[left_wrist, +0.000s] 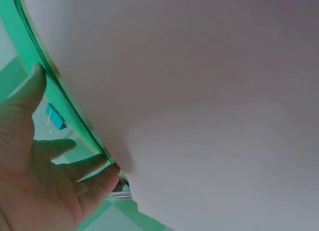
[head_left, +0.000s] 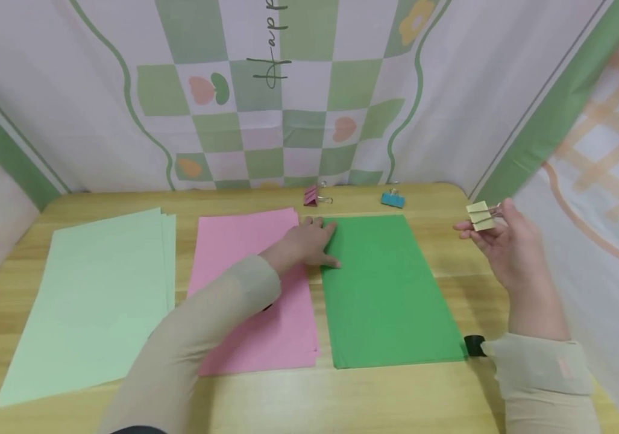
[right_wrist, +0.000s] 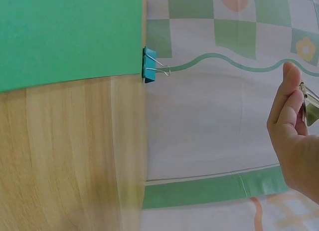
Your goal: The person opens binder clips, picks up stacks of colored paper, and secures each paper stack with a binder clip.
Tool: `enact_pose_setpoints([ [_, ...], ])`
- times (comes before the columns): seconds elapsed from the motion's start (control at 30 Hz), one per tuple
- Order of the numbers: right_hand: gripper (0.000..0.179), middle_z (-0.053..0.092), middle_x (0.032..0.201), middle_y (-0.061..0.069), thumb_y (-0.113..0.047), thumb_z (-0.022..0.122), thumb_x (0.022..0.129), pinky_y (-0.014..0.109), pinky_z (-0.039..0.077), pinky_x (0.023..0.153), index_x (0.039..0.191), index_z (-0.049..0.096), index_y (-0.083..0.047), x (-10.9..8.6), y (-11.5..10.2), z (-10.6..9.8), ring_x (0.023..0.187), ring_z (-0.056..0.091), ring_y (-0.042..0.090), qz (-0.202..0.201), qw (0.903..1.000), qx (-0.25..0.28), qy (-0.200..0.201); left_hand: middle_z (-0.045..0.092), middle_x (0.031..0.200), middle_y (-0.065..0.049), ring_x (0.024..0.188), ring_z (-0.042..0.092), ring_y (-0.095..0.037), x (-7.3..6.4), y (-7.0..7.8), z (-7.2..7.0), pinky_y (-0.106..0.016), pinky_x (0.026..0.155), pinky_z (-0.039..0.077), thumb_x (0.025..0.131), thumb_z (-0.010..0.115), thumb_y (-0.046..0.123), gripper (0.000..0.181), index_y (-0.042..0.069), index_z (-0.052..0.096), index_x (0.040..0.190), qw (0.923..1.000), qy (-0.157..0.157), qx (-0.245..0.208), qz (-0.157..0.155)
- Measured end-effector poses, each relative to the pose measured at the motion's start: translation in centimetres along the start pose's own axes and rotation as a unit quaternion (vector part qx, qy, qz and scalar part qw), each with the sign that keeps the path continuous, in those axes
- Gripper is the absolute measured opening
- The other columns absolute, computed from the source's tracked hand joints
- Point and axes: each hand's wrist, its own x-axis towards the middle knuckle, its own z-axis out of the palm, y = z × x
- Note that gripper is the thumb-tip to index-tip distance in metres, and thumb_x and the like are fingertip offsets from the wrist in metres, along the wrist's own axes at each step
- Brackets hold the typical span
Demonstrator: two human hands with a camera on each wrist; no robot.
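In the head view my left hand point(head_left: 311, 241) lies with spread fingers at the upper left edge of a green paper stack point(head_left: 390, 289), close to the pink paper stack point(head_left: 238, 244). The left wrist view shows the thumb and fingertips of that hand point(left_wrist: 55, 181) against the green sheets' edge. Off to the right, my right hand point(head_left: 515, 253) is raised and pinches a yellow binder clip point(head_left: 481, 216) by its wire handles. Only part of this clip point(right_wrist: 313, 113) shows in the right wrist view. Its jaws look closed, with no paper in them.
A pale green paper stack point(head_left: 97, 295) lies at the left of the wooden table point(head_left: 271, 404). Along the back edge sit a dark pink binder clip point(head_left: 310, 196) and a blue binder clip point(head_left: 393, 199). A patterned cloth point(head_left: 309, 129) hangs behind the table.
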Motion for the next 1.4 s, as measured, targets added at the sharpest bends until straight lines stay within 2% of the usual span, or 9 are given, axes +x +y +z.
enact_pose_setpoints([
  [0.2, 0.037, 0.076, 0.089, 0.018, -0.028, 0.039, 0.108, 0.026, 0.06, 0.074, 0.106, 0.06, 0.003, -0.1, 0.0, 0.1, 0.079, 0.075, 0.027, 0.002, 1.0, -0.004, 0.002, 0.013, 0.167, -0.015, 0.153, 0.015, -0.038, 0.5, -0.4, -0.1, -0.054, 0.119, 0.031, 0.081, 0.064, 0.07, 0.109, 0.018, 0.011, 0.161, 0.9998, -0.005, -0.016, 0.005],
  [0.43, 0.04, 0.078, 0.087, 0.012, -0.028, 0.04, 0.108, 0.024, 0.058, 0.071, 0.101, 0.069, -0.001, -0.3, -0.1, 0.5, 0.074, 0.074, 0.019, -0.003, 0.9972, -0.074, 0.013, 0.012, 0.167, -0.016, 0.154, 0.015, -0.036, 0.8, -0.6, -0.3, -0.051, 0.123, 0.024, 0.08, 0.067, 0.069, 0.115, 0.013, 0.007, 0.161, 0.9996, -0.005, -0.026, 0.014],
  [0.57, 0.037, 0.078, 0.088, 0.013, -0.025, 0.042, 0.108, 0.024, 0.057, 0.068, 0.102, 0.07, -0.002, -0.2, -0.2, 0.6, 0.074, 0.074, 0.02, 0.005, 0.9976, -0.068, 0.01, 0.01, 0.167, -0.018, 0.154, 0.014, -0.036, 0.7, -0.5, -0.6, -0.05, 0.124, 0.021, 0.08, 0.067, 0.068, 0.116, 0.012, 0.005, 0.161, 0.9993, -0.011, -0.033, 0.013],
  [0.97, 0.03, 0.077, 0.089, 0.016, -0.02, 0.044, 0.107, 0.026, 0.06, 0.071, 0.103, 0.066, 0.0, -0.2, -0.4, 0.6, 0.075, 0.075, 0.022, 0.005, 0.9988, -0.047, 0.013, 0.016, 0.166, -0.017, 0.153, 0.018, -0.036, 0.9, 0.1, -0.3, -0.051, 0.121, 0.028, 0.081, 0.067, 0.066, 0.114, 0.014, 0.004, 0.161, 0.9997, 0.003, -0.008, 0.022],
  [1.07, 0.03, 0.078, 0.09, 0.016, -0.02, 0.044, 0.107, 0.026, 0.059, 0.072, 0.104, 0.066, -0.001, -0.2, -0.4, 0.5, 0.076, 0.075, 0.021, 0.011, 0.9984, -0.055, 0.009, 0.019, 0.165, -0.017, 0.152, 0.019, -0.037, 0.8, 0.3, -0.4, -0.052, 0.12, 0.03, 0.081, 0.071, 0.062, 0.113, 0.017, 0.006, 0.161, 0.9994, 0.01, -0.018, 0.027],
  [1.17, 0.03, 0.078, 0.091, 0.014, -0.021, 0.044, 0.107, 0.025, 0.059, 0.073, 0.105, 0.067, -0.002, -0.3, -0.4, 0.4, 0.077, 0.075, 0.021, 0.016, 0.9975, -0.069, 0.006, 0.023, 0.163, -0.017, 0.151, 0.021, -0.041, 0.7, 0.7, -0.6, -0.056, 0.118, 0.032, 0.079, 0.078, 0.051, 0.112, 0.021, 0.009, 0.161, 0.9979, 0.017, -0.057, 0.026],
  [1.23, 0.03, 0.078, 0.091, 0.014, -0.021, 0.044, 0.107, 0.025, 0.059, 0.074, 0.106, 0.067, -0.002, -0.3, -0.5, 0.4, 0.077, 0.075, 0.02, 0.019, 0.9969, -0.076, 0.007, 0.025, 0.162, -0.018, 0.147, 0.027, -0.043, 0.8, 0.9, -0.7, -0.057, 0.115, 0.036, 0.078, 0.082, 0.043, 0.111, 0.024, 0.012, 0.161, 0.996, 0.024, -0.084, 0.019],
  [1.3, 0.029, 0.078, 0.091, 0.014, -0.021, 0.045, 0.107, 0.025, 0.059, 0.074, 0.107, 0.067, -0.003, -0.3, -0.5, 0.4, 0.077, 0.075, 0.02, 0.022, 0.9967, -0.077, 0.009, 0.025, 0.161, -0.02, 0.138, 0.042, -0.043, 0.9, 1.1, -0.8, -0.052, 0.107, 0.047, 0.077, 0.084, 0.034, 0.109, 0.024, 0.015, 0.16, 0.9934, 0.033, -0.11, 0.006],
  [1.4, 0.028, 0.078, 0.091, 0.013, -0.022, 0.047, 0.106, 0.025, 0.059, 0.074, 0.108, 0.068, -0.003, -0.2, -0.6, 0.4, 0.077, 0.075, 0.02, 0.027, 0.996, -0.083, 0.016, 0.023, 0.161, -0.022, 0.108, 0.063, -0.033, 1.1, 1.5, -0.7, -0.037, 0.084, 0.059, 0.08, 0.083, 0.022, 0.102, 0.022, 0.019, 0.16, 0.9888, 0.046, -0.141, -0.019],
])
